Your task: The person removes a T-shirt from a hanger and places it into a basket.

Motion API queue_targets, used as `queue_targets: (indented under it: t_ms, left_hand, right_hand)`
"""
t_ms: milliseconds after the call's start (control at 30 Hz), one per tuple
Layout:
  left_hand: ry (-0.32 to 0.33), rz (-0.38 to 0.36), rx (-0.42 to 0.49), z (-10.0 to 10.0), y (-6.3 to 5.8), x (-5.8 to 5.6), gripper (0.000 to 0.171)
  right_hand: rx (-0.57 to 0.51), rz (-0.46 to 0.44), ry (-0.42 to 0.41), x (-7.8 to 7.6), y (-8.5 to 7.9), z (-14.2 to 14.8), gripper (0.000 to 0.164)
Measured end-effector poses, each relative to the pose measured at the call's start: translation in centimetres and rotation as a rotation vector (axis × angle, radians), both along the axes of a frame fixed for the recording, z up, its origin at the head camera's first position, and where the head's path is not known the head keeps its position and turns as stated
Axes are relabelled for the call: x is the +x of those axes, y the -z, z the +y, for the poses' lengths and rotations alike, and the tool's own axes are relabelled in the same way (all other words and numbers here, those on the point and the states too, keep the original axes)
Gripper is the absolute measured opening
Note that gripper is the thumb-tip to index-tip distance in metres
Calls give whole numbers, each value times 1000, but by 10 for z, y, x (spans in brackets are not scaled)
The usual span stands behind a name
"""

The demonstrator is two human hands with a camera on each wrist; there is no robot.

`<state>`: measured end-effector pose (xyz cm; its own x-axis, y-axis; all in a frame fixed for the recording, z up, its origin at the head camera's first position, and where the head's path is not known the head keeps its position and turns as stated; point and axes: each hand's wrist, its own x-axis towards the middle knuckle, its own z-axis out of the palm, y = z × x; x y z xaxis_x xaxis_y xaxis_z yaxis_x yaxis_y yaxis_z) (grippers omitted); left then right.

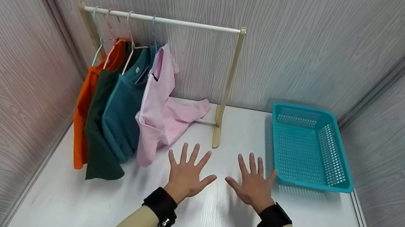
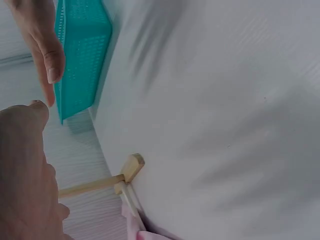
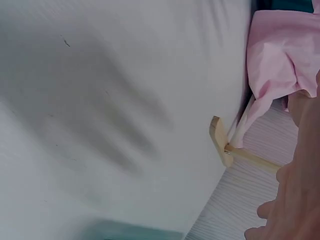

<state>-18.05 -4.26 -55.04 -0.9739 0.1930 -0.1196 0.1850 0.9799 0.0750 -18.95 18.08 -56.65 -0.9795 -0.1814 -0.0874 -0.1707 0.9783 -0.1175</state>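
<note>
Both hands hover above the white table with fingers spread straight, holding nothing. My left hand (image 1: pixel 184 176) is nearest the pink garment (image 1: pixel 157 114), which hangs from the rack with one sleeve stretched toward the rack's foot. My right hand (image 1: pixel 255 186) is just left of the teal basket (image 1: pixel 310 148), its little finger overlapping the rim in the head view. Left of the pink garment hang a teal-blue garment (image 1: pixel 125 105), a dark green one (image 1: pixel 101 150) and an orange one (image 1: pixel 82 122), on pastel hangers. Shadows of the hands fall on the table in both wrist views.
The clothes rack has a white rail (image 1: pixel 200 26) and a wooden post (image 1: pixel 233 69) whose foot (image 3: pixel 220 141) stands on the table. Wood-grain panels (image 1: pixel 322 35) enclose the table at the back and on both sides. The basket lies near the back right corner.
</note>
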Motion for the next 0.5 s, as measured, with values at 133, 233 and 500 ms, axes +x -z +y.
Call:
queue_targets:
  t_ms: [133,233,500]
  left_hand:
    - [10,-14,5,-5,-28,-7,78]
    - [15,-17,8,-11,-55,-15,78]
    - [-10,-169,152,-40,-127,-36,73]
  right_hand:
    - [-30,-4,-22,-10,-24,3,83]
    - [-18,-11,-40,-19,-46,6,82]
    - [6,-93,-92,-39,-99,8,74]
